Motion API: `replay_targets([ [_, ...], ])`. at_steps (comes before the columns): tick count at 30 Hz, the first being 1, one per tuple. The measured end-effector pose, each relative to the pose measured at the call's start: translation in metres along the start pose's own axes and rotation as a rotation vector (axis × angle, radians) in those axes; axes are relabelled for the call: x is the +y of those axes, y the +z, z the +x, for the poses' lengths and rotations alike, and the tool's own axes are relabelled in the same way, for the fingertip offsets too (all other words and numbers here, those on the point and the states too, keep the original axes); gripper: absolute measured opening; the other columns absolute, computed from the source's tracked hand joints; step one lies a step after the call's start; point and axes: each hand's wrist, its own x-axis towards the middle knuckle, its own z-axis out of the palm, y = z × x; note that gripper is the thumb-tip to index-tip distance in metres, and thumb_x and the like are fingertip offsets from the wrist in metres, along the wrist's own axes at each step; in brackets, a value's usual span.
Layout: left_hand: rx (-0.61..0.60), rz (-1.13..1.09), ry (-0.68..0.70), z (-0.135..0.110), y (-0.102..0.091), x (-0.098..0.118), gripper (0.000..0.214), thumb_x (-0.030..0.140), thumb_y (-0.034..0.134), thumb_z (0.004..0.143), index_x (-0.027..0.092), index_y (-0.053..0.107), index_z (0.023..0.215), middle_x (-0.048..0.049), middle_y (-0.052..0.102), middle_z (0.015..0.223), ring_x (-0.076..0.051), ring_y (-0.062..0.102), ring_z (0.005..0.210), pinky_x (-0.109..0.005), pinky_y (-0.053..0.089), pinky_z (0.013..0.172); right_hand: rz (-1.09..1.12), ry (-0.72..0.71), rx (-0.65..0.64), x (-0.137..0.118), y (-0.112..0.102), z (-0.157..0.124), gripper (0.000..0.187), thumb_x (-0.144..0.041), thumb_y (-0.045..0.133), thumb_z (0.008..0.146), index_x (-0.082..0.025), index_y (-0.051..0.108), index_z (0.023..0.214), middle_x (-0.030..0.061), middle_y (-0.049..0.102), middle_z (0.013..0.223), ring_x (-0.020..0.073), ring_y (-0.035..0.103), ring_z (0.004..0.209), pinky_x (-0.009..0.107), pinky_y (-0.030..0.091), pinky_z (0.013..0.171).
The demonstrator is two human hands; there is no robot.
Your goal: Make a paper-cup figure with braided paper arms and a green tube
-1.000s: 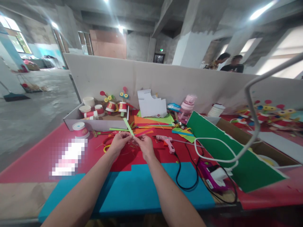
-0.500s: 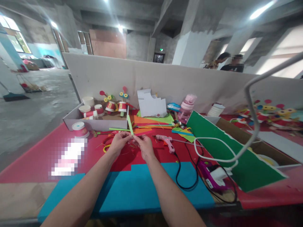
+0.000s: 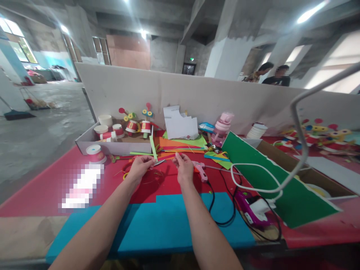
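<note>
My left hand (image 3: 141, 167) is pinched on the lower end of a narrow light green paper strip (image 3: 153, 149), which points upward. Across a gap to the right, my right hand (image 3: 184, 168) is raised with thumb and fingers pressed together; whatever is between them is too small to make out. Under and beside my left hand lie scissors, their yellow handle (image 3: 125, 175) showing at the wrist and a metal blade (image 3: 159, 162) past the fingertips. A pink glue gun (image 3: 201, 171) rests just right of my right hand, its nose hidden behind that hand.
A blue mat (image 3: 157, 225) covers the near edge. Coloured paper (image 3: 180, 143) lies ahead. At left, a white box (image 3: 112, 147) holds paper cups and cup figures. To the right are a green board (image 3: 270, 180), a purple power strip (image 3: 250, 213) and a looping white cable (image 3: 300, 150).
My hands, together at the strip's lower end before, are now apart. The right hand has moved right and let go of the strip; the left stays on it. The scissors' blade has come into view.
</note>
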Motion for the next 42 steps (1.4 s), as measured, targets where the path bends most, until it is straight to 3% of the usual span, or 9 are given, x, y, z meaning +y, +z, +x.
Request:
replay_targets([
  [6,-0.009,-0.013,0.007,-0.001,-0.001,0.002,0.029,0.039,0.078,0.061,0.014,0.063,0.065,0.0020,0.055,0.051,-0.008,0.047,0.048,-0.021,0.035,0.051,0.092,-0.094,0.113,-0.007,-0.004,0.002,0.025,-0.036,0.076,0.066,-0.018,0.063,0.077,-0.0045,0.062,0.064,0.0074,0.059,0.058,0.019,0.051,0.062],
  [9,-0.035,-0.041,0.006,-0.001,0.000,0.001,0.030,0.040,0.078,0.062,0.014,0.063,0.067,0.0017,0.055,0.052,-0.008,0.047,0.049,-0.021,0.036,0.051,0.153,-0.059,0.128,-0.005,-0.003,0.000,0.022,-0.034,0.073,0.067,-0.020,0.061,0.077,-0.0056,0.062,0.064,0.0060,0.058,0.055,0.018,0.051,0.060],
  [14,-0.103,-0.062,0.028,-0.001,0.001,-0.004,0.029,0.040,0.077,0.066,0.014,0.064,0.067,0.0004,0.057,0.055,-0.008,0.048,0.050,-0.021,0.036,0.052,0.015,0.248,-0.201,0.014,0.007,-0.012,0.024,-0.026,0.079,0.057,-0.017,0.057,0.061,-0.0024,0.065,0.058,0.0089,0.060,0.052,0.023,0.054,0.061],
  [16,-0.109,-0.079,0.020,-0.001,0.002,-0.005,0.029,0.040,0.078,0.065,0.014,0.065,0.067,0.0000,0.058,0.056,-0.009,0.049,0.051,-0.022,0.038,0.053,0.007,0.309,-0.303,0.019,0.011,-0.018,0.025,-0.027,0.081,0.054,-0.017,0.061,0.063,-0.0008,0.068,0.060,0.0102,0.061,0.054,0.025,0.055,0.063],
  [19,-0.116,-0.092,0.007,-0.002,0.003,-0.004,0.030,0.040,0.079,0.064,0.013,0.066,0.068,-0.0007,0.059,0.057,-0.009,0.050,0.052,-0.022,0.039,0.054,0.045,0.325,-0.355,0.020,0.014,-0.024,0.027,-0.029,0.084,0.051,-0.017,0.064,0.066,-0.0008,0.069,0.061,0.0111,0.063,0.056,0.027,0.056,0.067],
  [26,-0.088,-0.033,0.014,-0.002,0.004,0.000,0.032,0.042,0.078,0.062,0.013,0.066,0.065,-0.0006,0.059,0.055,-0.009,0.049,0.051,-0.022,0.037,0.054,0.059,0.348,-0.387,0.012,0.013,-0.026,0.035,-0.032,0.087,0.050,-0.016,0.068,0.074,0.0019,0.071,0.068,0.0123,0.064,0.060,0.028,0.055,0.070],
  [31,-0.054,-0.003,0.042,-0.004,0.004,0.000,0.031,0.042,0.078,0.062,0.013,0.068,0.067,-0.0017,0.062,0.059,-0.010,0.050,0.053,-0.022,0.037,0.054,0.025,0.331,-0.378,0.014,0.013,-0.026,0.037,-0.035,0.086,0.051,-0.016,0.067,0.077,-0.0018,0.069,0.067,0.0090,0.062,0.058,0.023,0.053,0.068],
  [42,-0.071,-0.021,0.008,-0.007,0.005,0.001,0.032,0.042,0.079,0.062,0.013,0.070,0.071,-0.0019,0.062,0.058,-0.010,0.049,0.052,-0.022,0.035,0.053,-0.115,0.190,-0.301,0.016,0.016,-0.025,0.032,-0.034,0.084,0.052,-0.016,0.070,0.075,-0.0011,0.069,0.066,0.0115,0.062,0.058,0.026,0.053,0.067],
])
